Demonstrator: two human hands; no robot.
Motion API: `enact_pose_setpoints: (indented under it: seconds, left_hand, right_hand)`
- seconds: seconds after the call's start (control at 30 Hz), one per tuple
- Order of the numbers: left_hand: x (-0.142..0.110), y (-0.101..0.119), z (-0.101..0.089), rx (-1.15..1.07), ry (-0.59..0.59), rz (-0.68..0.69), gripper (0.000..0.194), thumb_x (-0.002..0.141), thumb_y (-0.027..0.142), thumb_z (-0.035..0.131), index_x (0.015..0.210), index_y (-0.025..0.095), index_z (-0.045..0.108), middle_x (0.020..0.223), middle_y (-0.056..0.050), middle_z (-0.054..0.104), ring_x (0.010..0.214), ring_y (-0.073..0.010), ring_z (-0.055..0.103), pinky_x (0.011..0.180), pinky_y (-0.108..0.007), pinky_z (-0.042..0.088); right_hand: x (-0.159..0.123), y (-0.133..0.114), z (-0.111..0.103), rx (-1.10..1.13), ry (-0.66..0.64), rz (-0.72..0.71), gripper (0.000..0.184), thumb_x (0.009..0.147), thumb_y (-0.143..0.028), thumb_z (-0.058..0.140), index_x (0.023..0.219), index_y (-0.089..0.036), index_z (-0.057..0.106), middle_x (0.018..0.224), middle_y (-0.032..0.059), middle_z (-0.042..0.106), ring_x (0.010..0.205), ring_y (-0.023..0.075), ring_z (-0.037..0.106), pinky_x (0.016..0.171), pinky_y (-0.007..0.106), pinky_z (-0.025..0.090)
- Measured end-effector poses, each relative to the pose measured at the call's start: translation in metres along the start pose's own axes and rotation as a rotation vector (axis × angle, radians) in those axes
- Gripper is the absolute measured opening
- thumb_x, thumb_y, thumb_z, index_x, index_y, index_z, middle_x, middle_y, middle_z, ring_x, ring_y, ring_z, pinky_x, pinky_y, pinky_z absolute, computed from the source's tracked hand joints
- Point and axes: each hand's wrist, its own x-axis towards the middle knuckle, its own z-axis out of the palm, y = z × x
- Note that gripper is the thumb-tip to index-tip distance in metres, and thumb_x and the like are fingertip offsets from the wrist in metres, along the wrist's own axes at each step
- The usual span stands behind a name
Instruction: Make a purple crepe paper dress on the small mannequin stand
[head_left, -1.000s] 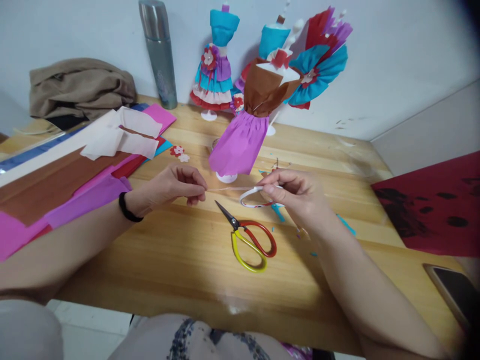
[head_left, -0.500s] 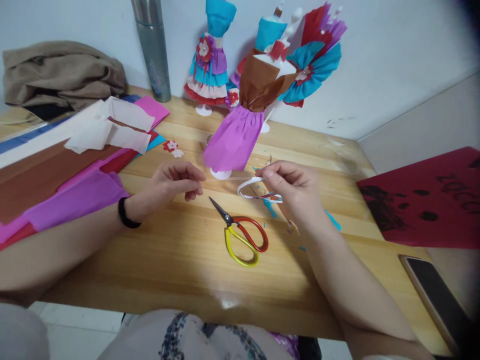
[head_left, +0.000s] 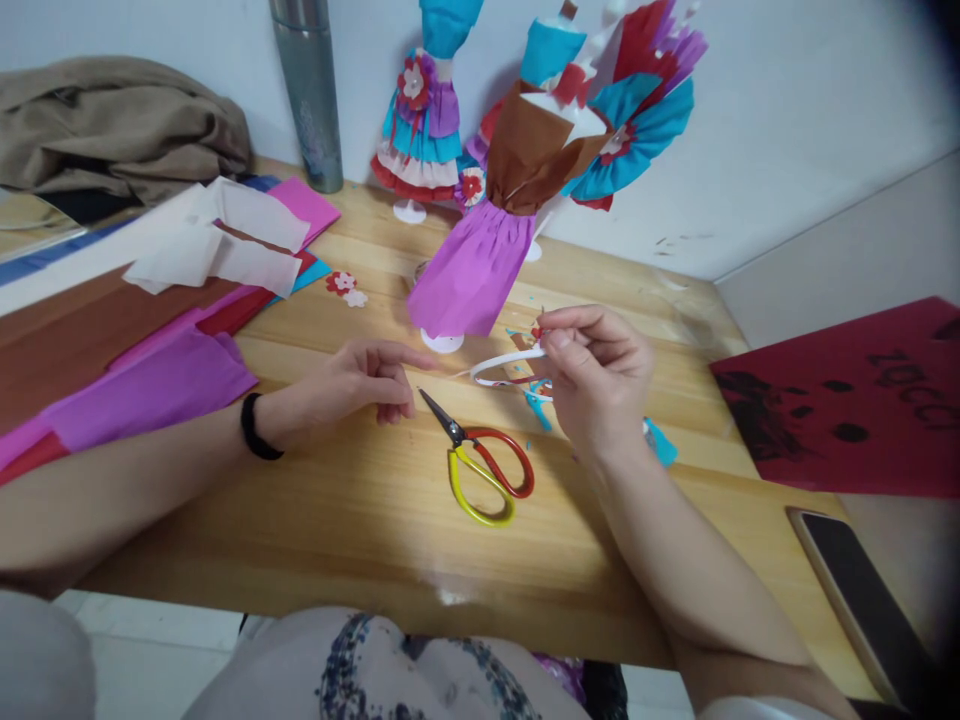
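My right hand (head_left: 600, 375) pinches a narrow white ring that looks like a roll of tape (head_left: 499, 362), held on edge above the table. A thin pale strip (head_left: 454, 374) runs from the roll toward my left hand (head_left: 367, 380). That hand has its index finger stretched out and its other fingers curled; the exact grip on the strip is hidden. Below and between both hands lie scissors (head_left: 478, 465) with one red and one yellow handle, blades a little apart. Just behind stands a doll-like form in a brown top and purple paper skirt (head_left: 469, 270).
Sheets of coloured crepe paper (head_left: 150, 390) cover the left side. Small paper flowers (head_left: 343, 284) lie near them. Other paper-dressed forms (head_left: 420, 130) and a bottle (head_left: 309, 110) stand along the wall. Blue scraps (head_left: 660, 442), a red bag (head_left: 847, 400) and a phone (head_left: 855, 590) are at the right.
My left index finger has straightened and reached right, toward the roll. The roll has turned in my right hand, and the span of strip between the hands is shorter.
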Motion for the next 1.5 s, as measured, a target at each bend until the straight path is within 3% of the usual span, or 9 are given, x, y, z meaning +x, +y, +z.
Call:
enact_pose_setpoints:
  seconds: [0.1, 0.2, 0.47, 0.7, 0.9, 1.03, 1.17, 1.37, 1.5]
  left_hand:
    - [-0.002, -0.002, 0.004, -0.035, -0.02, -0.019, 0.041, 0.07, 0.016, 0.069, 0.111, 0.013, 0.071, 0.059, 0.001, 0.066, 0.052, -0.0097, 0.058, 0.048, -0.019, 0.044]
    - [-0.003, -0.003, 0.007, -0.065, -0.027, -0.018, 0.042, 0.069, 0.015, 0.069, 0.111, 0.012, 0.071, 0.058, 0.002, 0.065, 0.05, -0.0091, 0.055, 0.048, -0.019, 0.043]
    - [-0.002, -0.007, 0.009, -0.138, -0.02, -0.009, 0.04, 0.066, 0.013, 0.069, 0.106, 0.012, 0.073, 0.056, 0.003, 0.064, 0.046, -0.0074, 0.052, 0.046, -0.019, 0.041]
    - [0.0, -0.017, 0.014, -0.237, -0.111, -0.091, 0.043, 0.065, 0.016, 0.073, 0.108, 0.014, 0.072, 0.057, 0.0, 0.067, 0.045, -0.0081, 0.053, 0.045, -0.018, 0.04]
    - [0.0, -0.023, 0.015, -0.237, -0.209, -0.117, 0.021, 0.072, 0.018, 0.07, 0.091, 0.014, 0.076, 0.06, -0.001, 0.068, 0.049, -0.0072, 0.053, 0.048, -0.018, 0.041]
    - [0.0, -0.024, 0.016, -0.245, -0.234, -0.115, 0.011, 0.072, 0.018, 0.071, 0.08, 0.014, 0.076, 0.062, -0.002, 0.068, 0.049, -0.0073, 0.053, 0.048, -0.018, 0.042]
    - [0.0, -0.019, 0.015, -0.274, -0.202, -0.13, 0.011, 0.067, 0.016, 0.072, 0.077, 0.014, 0.076, 0.058, -0.001, 0.067, 0.047, -0.007, 0.052, 0.046, -0.017, 0.039]
    - [0.0, -0.016, 0.007, -0.285, -0.088, -0.118, 0.009, 0.061, 0.015, 0.071, 0.069, 0.013, 0.074, 0.052, -0.001, 0.064, 0.043, -0.0066, 0.05, 0.042, -0.016, 0.036]
    - [0.0, -0.017, 0.0, -0.262, -0.073, -0.102, 0.01, 0.059, 0.016, 0.069, 0.067, 0.014, 0.074, 0.05, -0.001, 0.062, 0.041, -0.0058, 0.047, 0.04, -0.015, 0.033]
  right_hand:
    - [0.0, 0.0, 0.007, 0.151, -0.013, 0.039, 0.008, 0.074, -0.03, 0.077, 0.077, -0.026, 0.072, 0.05, -0.0065, 0.038, 0.043, 0.0071, 0.023, 0.043, 0.026, 0.016]
    - [-0.002, 0.002, 0.012, 0.239, -0.02, 0.068, 0.011, 0.073, -0.029, 0.076, 0.077, -0.025, 0.067, 0.048, -0.0087, 0.032, 0.042, 0.0062, 0.018, 0.042, 0.026, 0.013]
    - [-0.006, 0.005, 0.018, 0.445, 0.031, 0.272, 0.016, 0.063, -0.026, 0.078, 0.072, -0.024, 0.064, 0.044, -0.01, 0.03, 0.041, 0.0065, 0.017, 0.042, 0.023, 0.018]
    - [-0.012, 0.016, 0.022, 0.563, 0.001, 0.379, 0.016, 0.069, -0.027, 0.075, 0.077, -0.026, 0.062, 0.05, -0.0093, 0.026, 0.042, 0.0081, 0.014, 0.04, 0.023, 0.024]
    - [-0.016, 0.02, 0.025, 0.485, -0.071, 0.331, 0.017, 0.083, -0.036, 0.069, 0.076, -0.025, 0.058, 0.053, -0.0087, 0.019, 0.041, 0.0079, 0.014, 0.038, 0.022, 0.027]
    - [-0.016, 0.021, 0.026, 0.496, -0.072, 0.363, 0.02, 0.081, -0.037, 0.069, 0.074, -0.025, 0.056, 0.053, -0.0088, 0.018, 0.042, 0.0083, 0.014, 0.039, 0.023, 0.027]
    - [-0.015, 0.022, 0.027, 0.521, -0.059, 0.422, 0.018, 0.08, -0.04, 0.067, 0.075, -0.025, 0.059, 0.051, -0.0084, 0.024, 0.041, 0.0086, 0.016, 0.039, 0.024, 0.026]
    - [-0.011, 0.023, 0.025, 0.41, -0.079, 0.432, 0.03, 0.067, -0.051, 0.07, 0.077, -0.023, 0.068, 0.063, 0.0015, 0.06, 0.055, 0.0162, 0.053, 0.055, 0.032, 0.047]
    - [-0.01, 0.025, 0.023, 0.315, -0.151, 0.353, 0.025, 0.068, -0.044, 0.073, 0.08, -0.022, 0.074, 0.067, 0.0027, 0.068, 0.061, 0.0182, 0.059, 0.062, 0.033, 0.049]
